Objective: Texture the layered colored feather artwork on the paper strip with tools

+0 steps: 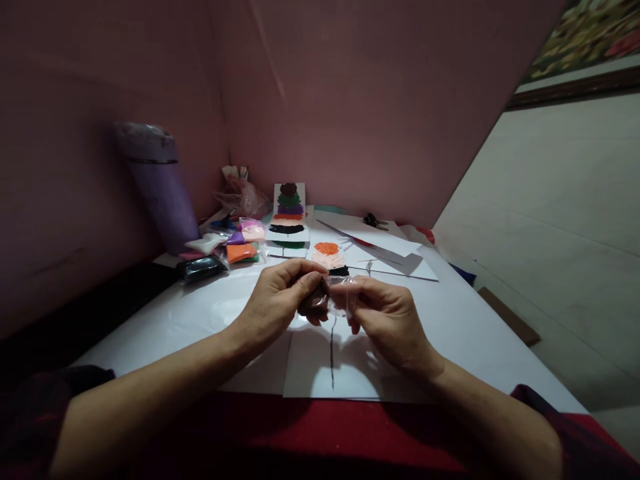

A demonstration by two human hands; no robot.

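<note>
Your left hand (pixel 277 297) and right hand (pixel 387 317) both pinch a little clear bag of brown clay (pixel 320 298) over the table (pixel 475 320). You seem to be opening it; pull gently.

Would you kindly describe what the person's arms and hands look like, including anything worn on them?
The left hand and the right hand are bare: no gloves, and no ring, watch or bracelet shows. The forearms are uncovered too. Dark red sleeves begin near the elbows, the left sleeve in shadow, the right sleeve a little brighter. Dim light hides any pattern.
</note>
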